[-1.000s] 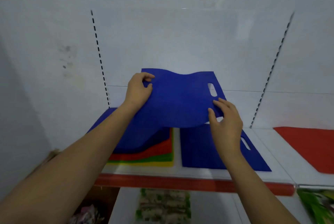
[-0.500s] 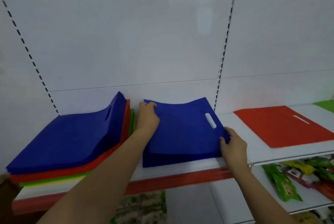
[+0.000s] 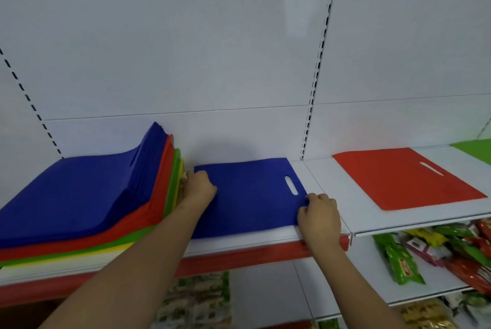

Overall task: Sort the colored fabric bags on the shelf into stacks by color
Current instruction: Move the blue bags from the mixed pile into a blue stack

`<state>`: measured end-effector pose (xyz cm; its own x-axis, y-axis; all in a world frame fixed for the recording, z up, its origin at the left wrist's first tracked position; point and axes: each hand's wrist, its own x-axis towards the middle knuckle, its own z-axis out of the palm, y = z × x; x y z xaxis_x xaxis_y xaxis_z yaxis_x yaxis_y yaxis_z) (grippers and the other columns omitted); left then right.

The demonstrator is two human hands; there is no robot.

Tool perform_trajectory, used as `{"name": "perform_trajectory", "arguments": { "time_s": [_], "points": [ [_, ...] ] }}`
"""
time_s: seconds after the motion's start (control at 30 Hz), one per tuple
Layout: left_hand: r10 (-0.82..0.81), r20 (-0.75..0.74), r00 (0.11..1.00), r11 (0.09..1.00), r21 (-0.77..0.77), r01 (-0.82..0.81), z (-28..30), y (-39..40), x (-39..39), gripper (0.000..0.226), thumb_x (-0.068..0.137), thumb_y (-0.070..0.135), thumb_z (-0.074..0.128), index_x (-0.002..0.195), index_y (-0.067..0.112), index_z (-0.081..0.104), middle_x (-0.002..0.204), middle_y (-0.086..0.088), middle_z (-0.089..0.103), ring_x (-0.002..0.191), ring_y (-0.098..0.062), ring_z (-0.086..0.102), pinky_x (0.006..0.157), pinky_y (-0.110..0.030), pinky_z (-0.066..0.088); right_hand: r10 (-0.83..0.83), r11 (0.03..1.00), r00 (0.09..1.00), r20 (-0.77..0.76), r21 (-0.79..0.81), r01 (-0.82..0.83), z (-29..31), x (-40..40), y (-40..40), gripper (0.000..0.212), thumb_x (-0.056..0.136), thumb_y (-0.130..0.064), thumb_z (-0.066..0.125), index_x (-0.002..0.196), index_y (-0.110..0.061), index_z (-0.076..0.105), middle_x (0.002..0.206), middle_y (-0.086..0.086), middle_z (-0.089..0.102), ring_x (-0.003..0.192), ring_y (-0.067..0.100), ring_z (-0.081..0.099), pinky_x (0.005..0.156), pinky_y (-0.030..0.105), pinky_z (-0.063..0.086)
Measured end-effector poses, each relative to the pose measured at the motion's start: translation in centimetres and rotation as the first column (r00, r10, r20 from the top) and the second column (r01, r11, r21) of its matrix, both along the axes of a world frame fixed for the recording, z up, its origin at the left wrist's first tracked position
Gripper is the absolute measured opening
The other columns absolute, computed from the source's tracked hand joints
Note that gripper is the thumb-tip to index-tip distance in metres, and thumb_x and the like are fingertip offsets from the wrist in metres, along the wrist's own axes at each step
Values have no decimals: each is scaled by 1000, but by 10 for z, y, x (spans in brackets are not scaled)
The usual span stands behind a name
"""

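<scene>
both arms reach forward; left grip and right grip have curled fingers.

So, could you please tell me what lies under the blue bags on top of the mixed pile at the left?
Under the blue bags show edges of red, green and yellow layers. How many bags each holds is covered.

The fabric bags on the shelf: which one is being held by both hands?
The flat blue fabric bag in the middle, between the mixed coloured pile and the lone red fabric bag. The left hand and right hand are at its corners.
</scene>
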<state>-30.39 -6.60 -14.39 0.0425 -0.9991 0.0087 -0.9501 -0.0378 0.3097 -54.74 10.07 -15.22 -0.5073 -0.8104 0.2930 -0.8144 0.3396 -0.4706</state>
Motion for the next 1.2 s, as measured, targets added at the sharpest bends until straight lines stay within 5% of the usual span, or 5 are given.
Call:
{"name": "perform_trajectory", "arguments": {
  "time_s": [0.27,0.43,0.67,0.93,1.2],
  "points": [
    [7,-25,1000,999,53,-6,31,10,-15,36,90,26,58,118,4,62,115,-14,58,100,-27,59,84,-32,54,-9,1000,1000,0,13,9,16,3,-3,28,96,-24,51,115,-6,60,114,13,61,95,24,49,79,34,40],
    [-358,-278,891,926,-230,300,120,34,-43,49,98,28,54,142,8,48,141,-13,49,125,-25,50,101,-31,40,162,949,982,95,-289,-128,64,44,-2,42,100,-31,50,136,-8,52,135,9,55,119,25,50,98,36,44],
    [-401,-375,836,820,-553,145,233,45,58,33,96,32,53,126,20,62,114,5,64,98,-11,61,87,-27,50,427,775,904,-35,-501,-385,130,160,0,38,101,-32,48,136,-18,52,136,-2,54,125,12,44,99,22,36],
    [83,-223,971,945,-292,-148,161,34,280,43,100,30,51,137,8,53,132,-15,58,115,-30,57,91,-34,46,578,732,777,-249,-262,-629,131,284,1,52,99,-47,44,142,-17,48,144,-1,51,133,19,44,112,38,36],
    [34,-63,997,991,-130,-42,94,21,332,56,103,41,43,151,12,36,154,-12,37,136,-31,40,112,-43,35,354,898,846,-398,-107,-426,101,325,-4,68,89,-54,59,141,-10,50,132,6,62,125,29,54,116,54,25]
  ]
}}
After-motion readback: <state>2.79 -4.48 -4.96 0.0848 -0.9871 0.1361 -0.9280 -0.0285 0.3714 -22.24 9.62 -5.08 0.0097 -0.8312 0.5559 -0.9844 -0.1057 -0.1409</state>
